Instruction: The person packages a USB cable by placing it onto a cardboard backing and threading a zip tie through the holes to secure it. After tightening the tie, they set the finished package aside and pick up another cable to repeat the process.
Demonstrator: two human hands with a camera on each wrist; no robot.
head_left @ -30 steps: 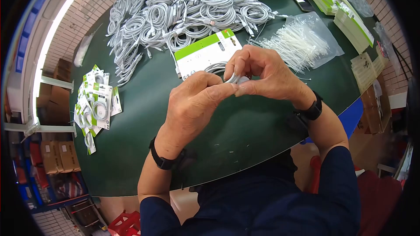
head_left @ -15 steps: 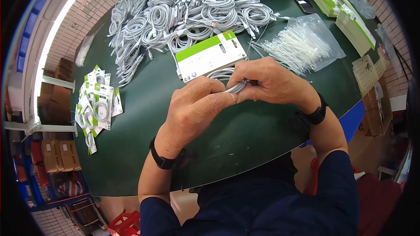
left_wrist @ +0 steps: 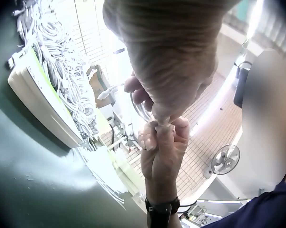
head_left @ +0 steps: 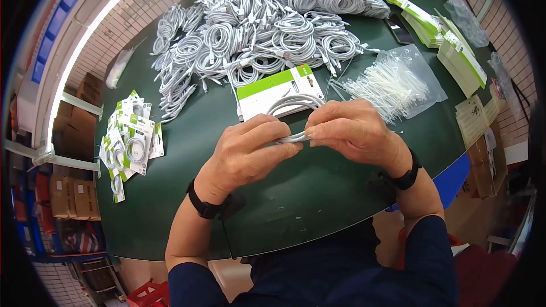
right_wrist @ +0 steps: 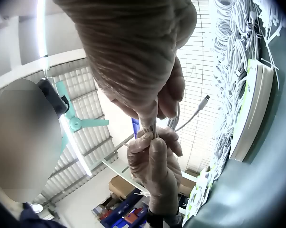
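Both hands hold a coiled light-grey cable between them, over the green table top. My left hand pinches the bundle from the left, thumb below and fingers curled above. From the right, my right hand pinches the same strands with thumb and fingertips, close to the left fingertips. The coil's loop arches up beyond the fingers, overlapping a stack of white-and-green packaging cards in the head view. In the right wrist view, a cable plug sticks out from the coil; the fingers hide the pinched strands.
A large heap of coiled cables lies across the back. Loose white cable ties spill from a clear bag at the right, near stacked cards and a dark phone. Carded cables lie at the left.
The right fingers have shifted from curling around the coil to a straighter pinch on it. More of the coil's loop shows. The head view has tilted, so the table things sit lower.
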